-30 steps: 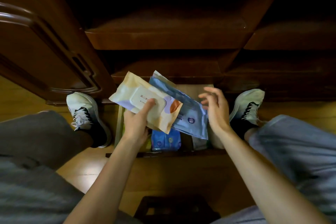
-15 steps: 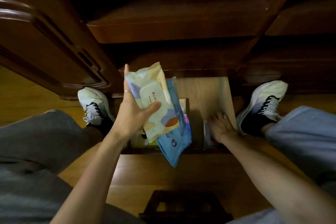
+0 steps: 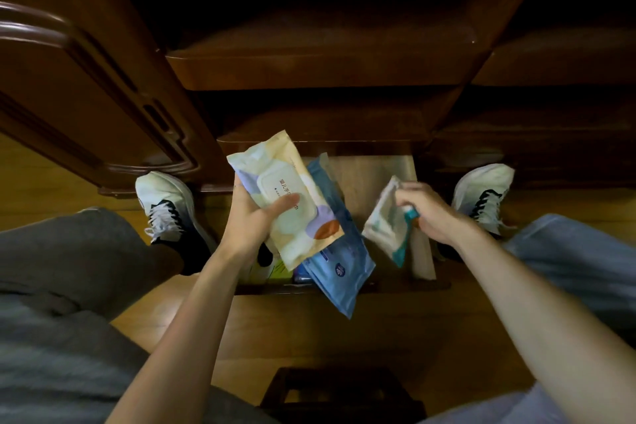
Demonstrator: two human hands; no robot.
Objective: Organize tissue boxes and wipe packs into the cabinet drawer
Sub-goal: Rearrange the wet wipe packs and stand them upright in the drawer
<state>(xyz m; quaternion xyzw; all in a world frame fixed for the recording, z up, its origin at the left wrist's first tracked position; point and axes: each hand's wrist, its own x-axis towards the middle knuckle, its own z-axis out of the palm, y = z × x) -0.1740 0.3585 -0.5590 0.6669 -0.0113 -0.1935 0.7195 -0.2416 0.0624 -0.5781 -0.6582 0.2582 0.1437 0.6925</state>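
Observation:
My left hand point(image 3: 253, 222) grips two wipe packs stacked together above the open drawer point(image 3: 375, 169): a cream pack with a white flip lid point(image 3: 292, 196) on top and a blue pack point(image 3: 339, 265) beneath it, hanging over the drawer's front edge. My right hand point(image 3: 425, 212) holds a small white and teal pack point(image 3: 387, 224), lifted over the drawer's right side. Down in the drawer's near left corner a green-and-white pack point(image 3: 272, 272) and something blue point(image 3: 301, 276) show, mostly hidden by the held packs.
The dark wooden cabinet point(image 3: 327, 58) rises ahead, its door point(image 3: 86, 86) swung open at the left. My two white shoes point(image 3: 161, 206) point(image 3: 483, 189) flank the drawer on the wooden floor. A dark stool point(image 3: 340, 392) sits between my knees.
My right hand was down inside the drawer's right side; it has come up holding the small white and teal pack. My left hand keeps the two packs, shifted slightly.

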